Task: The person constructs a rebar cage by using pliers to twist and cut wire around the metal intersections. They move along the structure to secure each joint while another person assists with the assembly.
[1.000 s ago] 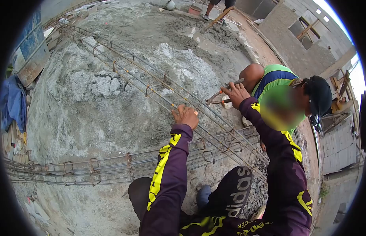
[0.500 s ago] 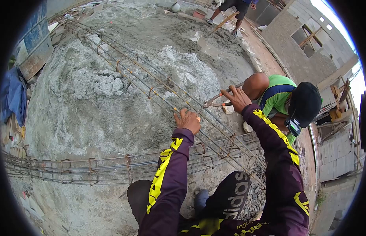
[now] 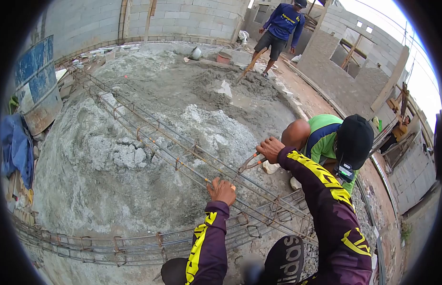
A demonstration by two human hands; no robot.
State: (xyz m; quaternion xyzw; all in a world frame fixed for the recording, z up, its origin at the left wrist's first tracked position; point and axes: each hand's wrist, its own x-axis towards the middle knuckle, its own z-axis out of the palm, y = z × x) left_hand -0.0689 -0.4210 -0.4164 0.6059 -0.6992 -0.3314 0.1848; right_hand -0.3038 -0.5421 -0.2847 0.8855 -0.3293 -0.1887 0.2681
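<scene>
My left hand (image 3: pixel 222 191) is curled over the near bars of a long rebar cage (image 3: pixel 185 167), with a bit of orange showing by its fingers. My right hand (image 3: pixel 271 149) grips the handles of a pair of pincers (image 3: pixel 247 164). The jaws of the pincers are at a bar of the cage, just right of my left hand. Whether a tie wire sits in the jaws is too small to make out. Square stirrups are spaced along the cage, which runs diagonally from the upper left to the lower right.
A co-worker in a green shirt (image 3: pixel 325 137) crouches close to my right arm. Another person in blue (image 3: pixel 283 23) stands by wet mortar with a wooden-handled tool (image 3: pixel 249 68). A second rebar cage (image 3: pixel 135 244) crosses below. A grey sand-and-cement heap (image 3: pixel 111 175) lies under the bars.
The view has tilted up, showing more of the wall and the standing person. The pincers' handles, spread apart before, are closer together in my right hand. My left hand stays on the cage.
</scene>
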